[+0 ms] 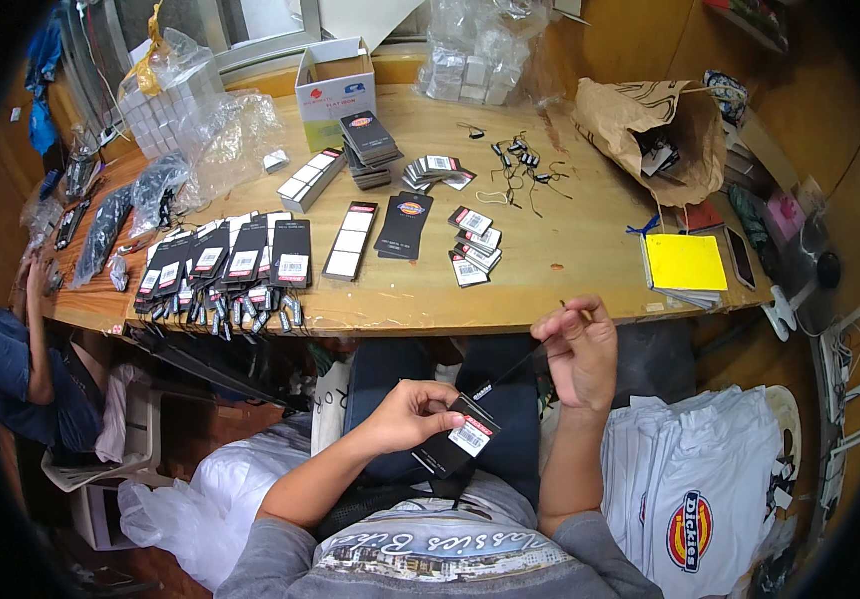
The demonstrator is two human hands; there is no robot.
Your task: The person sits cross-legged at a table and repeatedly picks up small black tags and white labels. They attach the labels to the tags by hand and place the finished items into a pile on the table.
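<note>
Above my lap, my left hand [408,415] pinches a black hang tag [442,451] with a white barcode sticker, the thumb lying on its face. A thin black string [513,372] runs from the tag's upper end, where a small dark seal [483,388] sits, up to my right hand [582,359]. That hand is raised near the table's front edge, with thumb and fingers closed on the string's far end. More black hang tags [240,262] with strings and seals lie overlapped along the table's left front. Loose black strings [522,160] are scattered farther back.
On the wooden table [390,304] are stacked dark cards [370,140], barcode cards [475,245], a white sticker strip [350,242], an open box [336,95] and a paper bag [650,135]. White shirts [695,479] are piled at my right. Another person [25,364] sits at the left.
</note>
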